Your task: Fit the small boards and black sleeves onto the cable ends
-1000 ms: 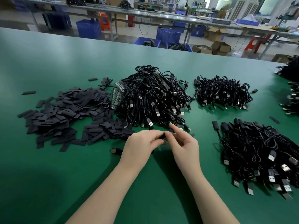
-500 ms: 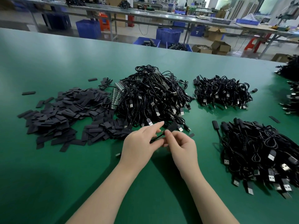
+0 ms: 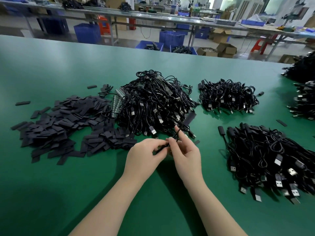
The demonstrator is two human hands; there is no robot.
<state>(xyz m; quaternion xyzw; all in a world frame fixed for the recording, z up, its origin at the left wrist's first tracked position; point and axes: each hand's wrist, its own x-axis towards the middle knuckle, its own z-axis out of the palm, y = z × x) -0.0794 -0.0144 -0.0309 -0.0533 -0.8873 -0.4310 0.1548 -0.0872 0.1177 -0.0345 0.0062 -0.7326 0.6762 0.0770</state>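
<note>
Pinched in both grips: a black cable (image 3: 176, 135), held over the tabletop (image 3: 51, 193) just in front of the big middle heap of cables (image 3: 153, 103). Left hand (image 3: 144, 155) curled, fingertips closed on the near stretch of the cable; right hand (image 3: 185, 154) with thumb and finger nipped on the same strand a little farther along, index raised, cable looped over it. Long axis running from lower left, at the left fingertips, up and away to the right, ending in a flat black sleeve (image 3: 188, 118) that appears threaded on the far end, beyond the right fingers. Right hand therefore the nearer to that sleeve; left serving as anchor. Whether a small board sits inside cannot be told. Loose sleeves (image 3: 56, 123) heaped well to the left, a strip of small boards (image 3: 115, 104) between them and the heap. Likely finished cables (image 3: 265, 155) piled to the right. Next move probably a draw along the strand toward the sleeve.
</note>
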